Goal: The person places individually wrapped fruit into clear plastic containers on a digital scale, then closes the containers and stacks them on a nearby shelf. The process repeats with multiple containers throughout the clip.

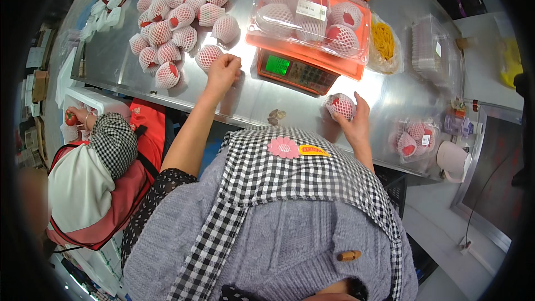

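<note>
My left hand (224, 71) is over the steel table, its fingers curled, close beside a tomato in a white foam net (208, 57); whether it pinches anything is unclear. At the table's near edge, my right hand (354, 122) has its thumb and fingers around another foam-netted tomato (342, 106). Between and beyond the hands stands an orange digital scale (301, 69) with a lit green display. On it rests a clear plastic clamshell box (310, 16) with several netted tomatoes and a label. To the left lies a pile of netted tomatoes (169, 29).
A bag of yellow rubber bands (383, 42) and stacked clear containers (430, 52) stand right of the scale. A smaller packed box (416, 139) and a light mug (452, 161) sit near the right edge. At left, a co-worker's hand (83, 118) holds a tomato over a white foam box (102, 102).
</note>
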### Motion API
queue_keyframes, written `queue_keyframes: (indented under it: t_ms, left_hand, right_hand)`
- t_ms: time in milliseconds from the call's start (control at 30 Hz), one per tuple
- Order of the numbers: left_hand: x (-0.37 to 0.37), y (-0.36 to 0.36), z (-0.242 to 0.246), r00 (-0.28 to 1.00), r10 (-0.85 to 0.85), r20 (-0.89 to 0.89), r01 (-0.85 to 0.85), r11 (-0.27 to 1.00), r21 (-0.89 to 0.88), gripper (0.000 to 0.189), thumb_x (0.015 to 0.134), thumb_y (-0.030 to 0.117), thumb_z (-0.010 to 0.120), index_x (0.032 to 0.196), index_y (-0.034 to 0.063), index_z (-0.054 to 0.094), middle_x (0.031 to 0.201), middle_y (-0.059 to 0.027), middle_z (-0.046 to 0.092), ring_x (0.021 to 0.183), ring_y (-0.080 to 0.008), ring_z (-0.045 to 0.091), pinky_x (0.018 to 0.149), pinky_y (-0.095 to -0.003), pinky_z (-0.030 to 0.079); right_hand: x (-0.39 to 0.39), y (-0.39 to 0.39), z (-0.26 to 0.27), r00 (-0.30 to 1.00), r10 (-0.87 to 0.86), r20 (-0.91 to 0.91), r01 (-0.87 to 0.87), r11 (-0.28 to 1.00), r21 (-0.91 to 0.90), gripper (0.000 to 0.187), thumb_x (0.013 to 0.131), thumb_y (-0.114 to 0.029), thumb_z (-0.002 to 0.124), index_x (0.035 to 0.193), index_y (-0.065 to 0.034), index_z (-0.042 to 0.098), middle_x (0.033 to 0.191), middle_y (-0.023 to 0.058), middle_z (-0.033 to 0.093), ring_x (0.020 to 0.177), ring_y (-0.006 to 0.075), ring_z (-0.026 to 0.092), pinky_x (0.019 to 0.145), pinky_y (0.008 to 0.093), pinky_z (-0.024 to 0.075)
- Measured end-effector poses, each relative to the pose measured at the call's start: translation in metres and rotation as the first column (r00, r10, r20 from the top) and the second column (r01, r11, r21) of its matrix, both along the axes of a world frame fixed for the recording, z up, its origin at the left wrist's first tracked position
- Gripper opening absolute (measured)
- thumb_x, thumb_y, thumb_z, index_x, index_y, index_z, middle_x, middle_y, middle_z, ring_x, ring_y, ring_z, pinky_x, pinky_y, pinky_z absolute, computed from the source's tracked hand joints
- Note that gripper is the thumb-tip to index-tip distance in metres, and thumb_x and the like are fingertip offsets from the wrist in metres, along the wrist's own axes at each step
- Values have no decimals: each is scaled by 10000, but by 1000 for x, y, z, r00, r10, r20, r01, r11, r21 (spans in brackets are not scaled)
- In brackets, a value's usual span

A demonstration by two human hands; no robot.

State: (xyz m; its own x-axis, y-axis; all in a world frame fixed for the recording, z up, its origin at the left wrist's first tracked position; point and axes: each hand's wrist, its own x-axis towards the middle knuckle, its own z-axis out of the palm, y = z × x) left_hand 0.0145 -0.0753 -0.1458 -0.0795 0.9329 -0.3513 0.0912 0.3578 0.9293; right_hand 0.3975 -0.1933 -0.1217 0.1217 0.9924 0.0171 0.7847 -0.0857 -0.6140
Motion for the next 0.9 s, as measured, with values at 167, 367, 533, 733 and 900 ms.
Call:
queue_keyframes:
  t_ms: [167,367,533,733,900]
  left_hand:
    - [40,-43,6,854,-467,-229,483,875,20,163,883,180,696,945,37,645,767,-42,653,668,-106,605,616,-266,505]
    - [85,-72,15,520,-734,-436,799,599,-55,406,810,281,713,1150,77,627,1136,-190,554,1091,-378,544,928,-452,459]
    - [90,-66,10,293,-813,-503,890,424,-167,311,744,221,755,1018,120,646,1114,-131,528,1122,-336,527,931,-453,466]
    - [93,-77,-2,299,-781,-548,877,452,-165,266,742,194,740,975,118,639,1101,-128,533,1130,-334,523,915,-463,475]
    - [89,-86,7,580,-665,-471,777,625,73,428,791,181,724,1192,123,586,1087,-142,557,997,-325,577,876,-436,490]
  right_hand:
    - [-16,9,-7,985,78,152,-66,994,-86,828,689,-246,833,1390,-27,450,1356,213,445,1237,380,470,1045,439,415]
    - [-14,15,-3,986,83,144,-67,991,-114,765,690,-282,813,1349,-49,500,1296,191,501,1180,378,494,1007,443,433]
    - [-9,12,-11,984,97,149,-89,995,-54,753,700,-310,799,1341,-49,504,1292,183,501,1178,377,491,999,453,435]
    - [-10,9,-14,989,56,135,-50,998,-47,738,708,-309,792,1335,-45,505,1287,175,501,1180,374,490,995,456,435]
    - [-8,8,-18,991,52,120,-48,998,-42,738,709,-321,792,1333,-50,507,1275,182,510,1172,375,496,999,454,430]
